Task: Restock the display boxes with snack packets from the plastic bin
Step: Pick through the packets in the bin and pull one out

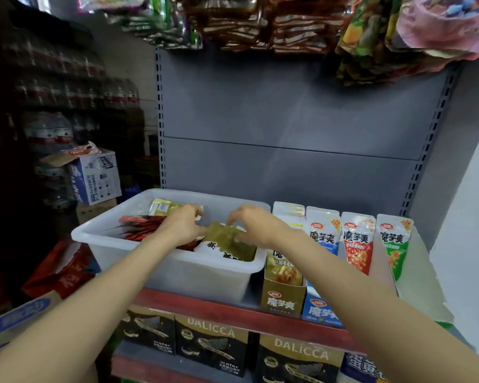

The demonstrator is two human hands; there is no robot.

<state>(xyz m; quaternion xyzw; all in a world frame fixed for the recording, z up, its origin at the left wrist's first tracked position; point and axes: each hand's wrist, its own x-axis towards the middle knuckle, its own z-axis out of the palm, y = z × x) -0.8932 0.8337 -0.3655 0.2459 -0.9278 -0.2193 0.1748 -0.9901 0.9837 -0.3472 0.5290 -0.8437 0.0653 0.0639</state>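
Observation:
A translucent white plastic bin (177, 269) stands on the shelf and holds red packets (141, 226), a yellow-green packet (163, 208) and olive-gold packets. Both my hands are inside the bin. My right hand (253, 225) pinches the top edge of an olive-gold packet (227, 239), fingers curled over it. My left hand (184, 225) touches the same packet's left edge with curled fingers; its grip is blurred. To the right of the bin stand display boxes: a gold one (284, 293), a blue one (320, 310), then red (357, 244) and green (394, 244) packs.
Black DALICCA wafer boxes (210, 346) fill the shelf below the red shelf edge (233, 310). Snack bags (260, 23) hang overhead. Cartons (94, 178) and bottled drinks are stacked at the left. A grey back panel (288, 120) closes off the shelf behind the bin.

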